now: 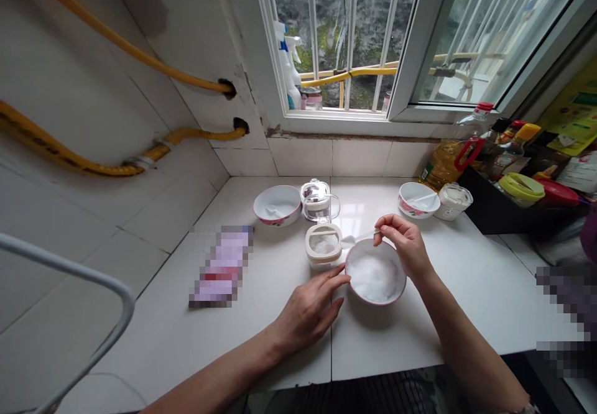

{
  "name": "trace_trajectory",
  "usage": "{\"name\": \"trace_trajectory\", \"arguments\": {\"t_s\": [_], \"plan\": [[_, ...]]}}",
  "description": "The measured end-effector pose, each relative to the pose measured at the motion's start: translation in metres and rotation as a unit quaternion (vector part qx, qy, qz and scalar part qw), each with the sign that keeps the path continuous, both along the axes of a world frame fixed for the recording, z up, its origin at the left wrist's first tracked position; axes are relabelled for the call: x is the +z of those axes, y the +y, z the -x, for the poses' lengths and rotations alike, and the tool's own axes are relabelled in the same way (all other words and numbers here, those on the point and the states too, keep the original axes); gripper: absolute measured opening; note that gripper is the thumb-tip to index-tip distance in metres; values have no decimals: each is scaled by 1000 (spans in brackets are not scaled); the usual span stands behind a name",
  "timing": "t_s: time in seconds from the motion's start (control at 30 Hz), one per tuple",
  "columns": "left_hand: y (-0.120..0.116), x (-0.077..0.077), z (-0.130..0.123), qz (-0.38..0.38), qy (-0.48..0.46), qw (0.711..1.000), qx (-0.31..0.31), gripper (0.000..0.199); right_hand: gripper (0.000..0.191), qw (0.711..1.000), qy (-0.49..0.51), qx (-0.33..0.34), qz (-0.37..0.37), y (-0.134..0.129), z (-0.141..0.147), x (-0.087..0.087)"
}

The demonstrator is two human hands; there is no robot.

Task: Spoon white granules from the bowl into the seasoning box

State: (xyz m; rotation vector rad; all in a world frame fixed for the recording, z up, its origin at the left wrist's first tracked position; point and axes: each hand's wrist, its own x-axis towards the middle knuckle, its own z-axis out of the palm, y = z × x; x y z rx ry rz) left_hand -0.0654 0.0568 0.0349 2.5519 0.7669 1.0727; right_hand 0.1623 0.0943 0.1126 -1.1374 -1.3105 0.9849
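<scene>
A bowl of white granules point(377, 274) stands on the white tiled counter. My right hand point(403, 240) is above the bowl's upper right rim, its fingers closed on the handle of a small white spoon point(359, 238). The spoon's head is by the right rim of an open square jar point(323, 246), which has white contents. My left hand point(313, 307) lies at the bowl's left side, below the jar, with its fingers apart and fingertips at the bowl's rim; it grips nothing.
Behind stand a bowl point(278, 206) and a clear-lidded jar point(316, 196). Farther right are a bowl with a spoon point(418, 201), a lidded jar point(456, 201), an oil bottle point(443, 162) and a black box point(489, 206) of bottles. A blurred purple packet point(224, 268) lies left.
</scene>
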Motion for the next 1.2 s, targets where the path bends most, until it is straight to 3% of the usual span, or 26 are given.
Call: {"name": "trace_trajectory", "arguments": {"t_s": [0.13,0.23,0.3,0.37,0.53,0.6,0.7,0.8,0.9,1.2], "plan": [[0,-2,0,4,-3,1000,-6,40,8,982,-123,6,-140,-9,16,-4],[1,-2,0,-1,-4,1000,-5,42,14,914,-277,50,-294,-10,20,-8],[0,-2,0,-2,-1,1000,-3,42,19,874,-326,65,-354,-10,20,-8],[0,-2,0,0,1,1000,-2,41,20,875,-316,49,-363,-10,17,-7],[0,0,0,7,-3,1000,-1,40,10,958,-184,-27,-220,-15,6,0],[0,1,0,7,0,1000,0,40,9,972,-162,-54,-163,-14,-1,1],[0,1,0,4,1,1000,-1,39,13,967,-210,-69,-124,-9,-7,-1],[0,-1,1,5,1,1000,-1,39,17,948,-294,-27,-121,-3,-7,-5],[0,-2,1,5,1,1000,0,39,20,943,-314,18,-113,-2,-2,-7],[0,0,0,0,1,1000,2,38,11,992,-108,28,50,1,-8,-2]]}}
